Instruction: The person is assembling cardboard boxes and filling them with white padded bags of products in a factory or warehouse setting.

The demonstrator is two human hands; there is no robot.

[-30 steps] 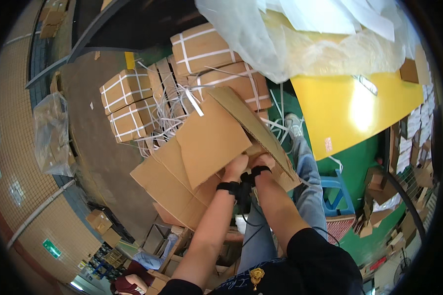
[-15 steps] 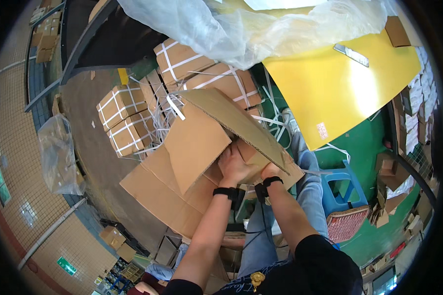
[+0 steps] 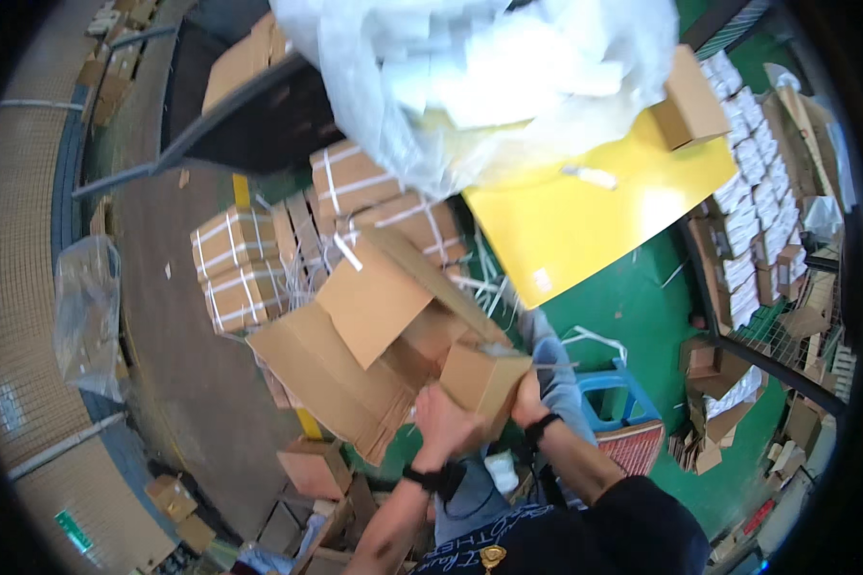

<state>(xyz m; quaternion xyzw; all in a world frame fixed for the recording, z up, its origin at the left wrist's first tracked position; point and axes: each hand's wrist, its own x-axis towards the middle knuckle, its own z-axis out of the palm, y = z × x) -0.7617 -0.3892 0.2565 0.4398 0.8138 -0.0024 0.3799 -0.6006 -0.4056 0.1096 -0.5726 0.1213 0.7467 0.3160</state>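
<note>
A small brown cardboard box [image 3: 478, 385] sits between my two hands, just in front of my body. My left hand [image 3: 441, 422] presses against its left side with bent fingers, and my right hand [image 3: 527, 399] grips its right edge. Directly beyond it is a large carton [image 3: 374, 299] with its flaps spread open. The small box is at the near side of the carton's opening and partly overlaps it. Some of the carton's inside is hidden behind flaps and the box.
A yellow tabletop [image 3: 585, 220] bears clear plastic sheeting [image 3: 384, 115], a box cutter [image 3: 590, 176] and a brown box [image 3: 690, 101]. Strapped cartons [image 3: 235, 244] are stacked beyond the open carton. A blue stool [image 3: 614, 395] stands to the right, with white packages [image 3: 753, 182] farther off.
My hands were inside the large carton; they are now nearer my body with the small box between them. The view has shifted too.
</note>
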